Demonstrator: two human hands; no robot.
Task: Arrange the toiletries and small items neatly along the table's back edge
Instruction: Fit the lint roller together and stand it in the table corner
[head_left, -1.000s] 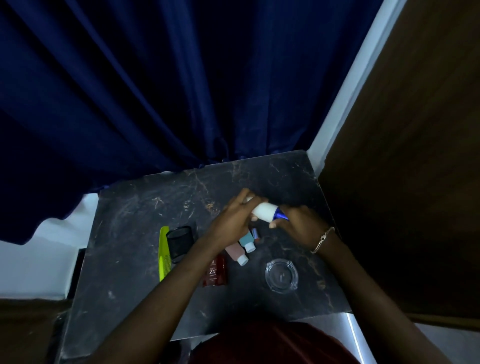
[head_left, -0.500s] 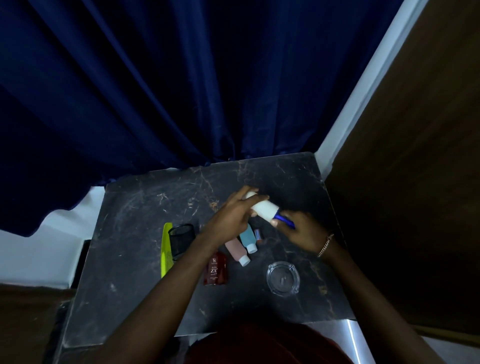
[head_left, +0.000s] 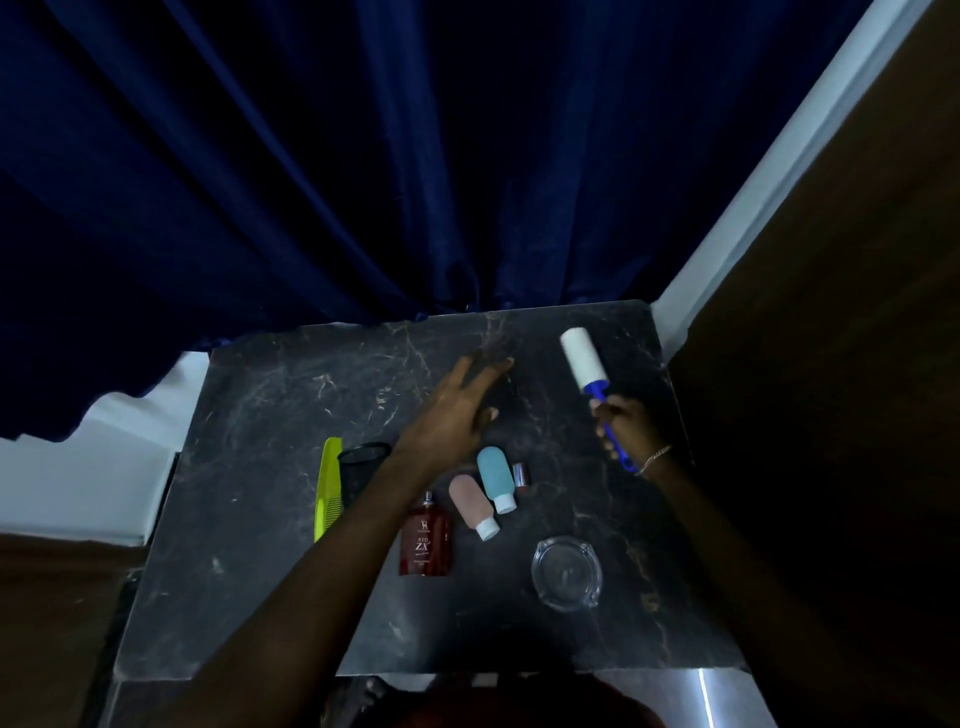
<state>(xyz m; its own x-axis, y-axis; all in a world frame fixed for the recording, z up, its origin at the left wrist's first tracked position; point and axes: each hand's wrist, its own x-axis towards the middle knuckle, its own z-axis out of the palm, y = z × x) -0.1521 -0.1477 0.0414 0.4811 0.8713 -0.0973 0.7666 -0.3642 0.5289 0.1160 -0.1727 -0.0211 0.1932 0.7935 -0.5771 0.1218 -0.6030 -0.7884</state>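
Observation:
My right hand (head_left: 621, 423) grips the blue handle of a white lint roller (head_left: 584, 361), whose roll points toward the back right corner of the dark marble table (head_left: 270, 405). My left hand (head_left: 457, 410) hovers over the table's middle with straight, spread fingers and holds nothing. In front of it lie a teal squeeze bottle (head_left: 496, 475), a pink squeeze bottle (head_left: 471, 505), a small silver and red tube (head_left: 521, 474) and a red perfume bottle (head_left: 425, 540). A yellow-green comb (head_left: 328, 486) and a black mesh cup (head_left: 361, 467) lie at the left. A glass ashtray (head_left: 566, 571) sits front right.
A dark blue curtain (head_left: 363, 166) hangs right behind the table's back edge. A white wall strip (head_left: 769, 171) and a brown wooden panel (head_left: 831, 332) border the right side. White wall shows at the left.
My left hand let go of the lint roller and spread open. My right hand carried the roller by its handle to the right and back.

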